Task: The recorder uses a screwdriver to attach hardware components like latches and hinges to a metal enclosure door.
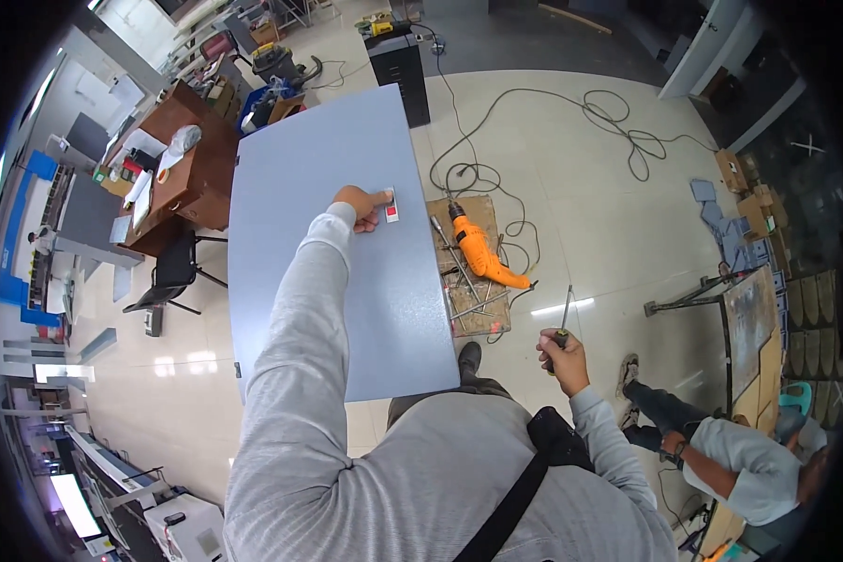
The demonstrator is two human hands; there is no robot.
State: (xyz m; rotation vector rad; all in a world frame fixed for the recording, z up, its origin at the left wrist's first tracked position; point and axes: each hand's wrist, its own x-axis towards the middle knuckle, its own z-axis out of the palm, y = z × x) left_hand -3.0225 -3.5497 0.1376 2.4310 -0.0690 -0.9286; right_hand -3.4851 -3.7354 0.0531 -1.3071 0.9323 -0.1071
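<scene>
the left hand (363, 204) pressed a small red-and-white part (391, 208) against the right edge of the upright grey panel (328, 244), fingers closed on it. the right hand (560, 354) gripped a screwdriver (565, 314), away from the part. if pressure eased, the part risked slipping; the panel risked tipping toward the orange drill (478, 248).

A workshop, by every sign — orange power drill (482, 251) on a wooden board (468, 267), cables (571, 122) trailing over tiled floor (581, 225), cluttered brown desk (173, 155) at the far left, stacked boards (754, 337) at the right edge.
</scene>
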